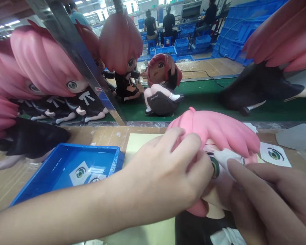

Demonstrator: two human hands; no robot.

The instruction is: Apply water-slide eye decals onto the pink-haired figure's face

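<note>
The left hand (168,170) grips the pink-haired doll head (214,132), fingers curled over its hair. The right hand (270,200) presses fingers on a white decal (225,160) beside the eye.

tray (63,160) left of doll head (216,136) | seated figure (162,86) behind | eye sheet (275,154) right

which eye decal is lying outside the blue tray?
The eye decal on the bench right of the held doll's head; the other two decals float inside the blue tray.
</note>
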